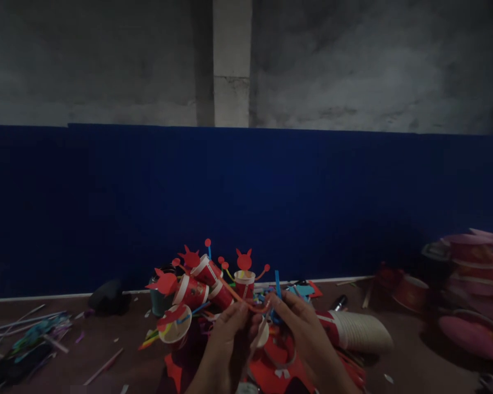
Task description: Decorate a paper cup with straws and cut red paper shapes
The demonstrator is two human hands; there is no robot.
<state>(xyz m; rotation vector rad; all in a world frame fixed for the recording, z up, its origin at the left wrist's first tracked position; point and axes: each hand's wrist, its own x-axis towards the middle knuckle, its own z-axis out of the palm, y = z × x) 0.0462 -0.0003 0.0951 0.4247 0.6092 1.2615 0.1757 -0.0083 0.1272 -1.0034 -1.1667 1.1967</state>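
An orange drinking straw (233, 293) is pinched between both hands, bent where it passes from one to the other. My left hand (229, 334) grips it near the middle, fingers closed. The fingers of my right hand (302, 325) close on its right end. A blue straw (277, 280) rises just behind the right hand; whether it is touched I cannot tell. Beyond the hands stands a red paper cup (244, 282) with a red horned paper head and straw arms. More such decorated cups (191, 290) lie tilted to the left. Below the hands are red paper pieces (276, 361).
A stack of nested paper cups (359, 330) lies on its side at right. Blurred red and pink items (472, 284) pile up at far right. Loose straws and scraps (41, 328) cover the left of the brown table (135, 355). A blue panel (246, 191) stands behind.
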